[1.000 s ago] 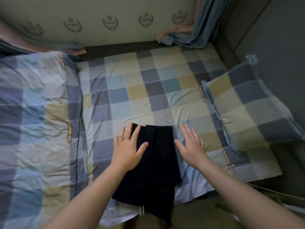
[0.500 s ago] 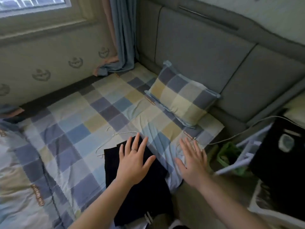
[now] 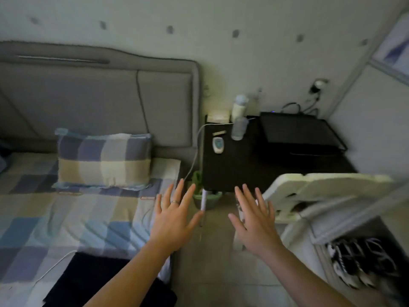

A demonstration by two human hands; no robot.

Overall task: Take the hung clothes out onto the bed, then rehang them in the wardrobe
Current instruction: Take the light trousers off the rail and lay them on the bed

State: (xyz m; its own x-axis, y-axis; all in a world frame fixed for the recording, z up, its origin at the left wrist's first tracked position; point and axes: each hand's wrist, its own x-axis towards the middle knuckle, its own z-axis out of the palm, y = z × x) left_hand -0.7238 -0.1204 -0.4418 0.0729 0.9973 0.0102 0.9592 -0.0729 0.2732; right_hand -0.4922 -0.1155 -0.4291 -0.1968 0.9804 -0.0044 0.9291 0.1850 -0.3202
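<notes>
A dark navy garment [image 3: 88,282] on a thin white hanger [image 3: 52,270] lies at the near edge of the checked bed [image 3: 66,218], at the lower left of the head view. My left hand [image 3: 174,218] hovers with fingers spread above the bed's right edge, past the garment and not touching it. My right hand [image 3: 254,220] is held out over the floor with fingers spread, holding nothing. The frame is motion-blurred.
A checked pillow [image 3: 104,160] leans at the grey padded headboard [image 3: 99,98]. Right of the bed stands a dark bedside table [image 3: 243,165] with bottles [image 3: 239,127], a remote and a black device. A white chair [image 3: 321,189] and shoes [image 3: 363,262] are at right.
My view has swung right from the bed to the bedside table. Both hands have lifted off the garment and bed and now hover spread in the air.
</notes>
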